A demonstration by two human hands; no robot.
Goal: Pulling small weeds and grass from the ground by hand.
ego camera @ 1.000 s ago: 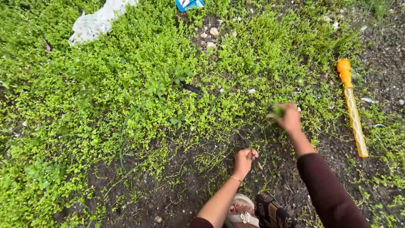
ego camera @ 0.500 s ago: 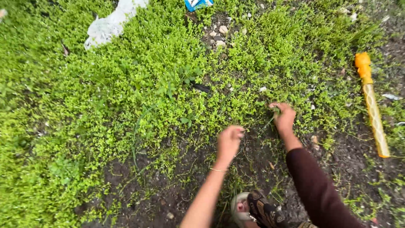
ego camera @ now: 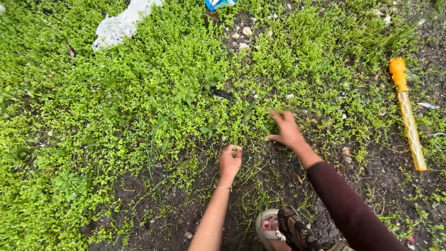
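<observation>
My left hand (ego camera: pixel 230 161) is clenched on thin weed stems (ego camera: pixel 236 145) at the bare soil's (ego camera: pixel 186 209) edge; my right hand (ego camera: pixel 285 129) hangs spread, empty (slightly blurred). Stems this thin could snap above the roots.

- An outdoor garden or yard patch is showing: low green groundcover (ego camera: pixel 107 107) is spreading over dark bare soil (ego camera: pixel 186 209).
- Small stones (ego camera: pixel 244 33) and scattered litter (ego camera: pixel 118 23) are lying about.

Dark soil ground (ego camera: pixel 153 218) with green weeds (ego camera: pixel 116 102), pebbles (ego camera: pixel 244 33), white rag (ego camera: pixel 118 23), orange-yellow tube (ego camera: pixel 408 111).
</observation>
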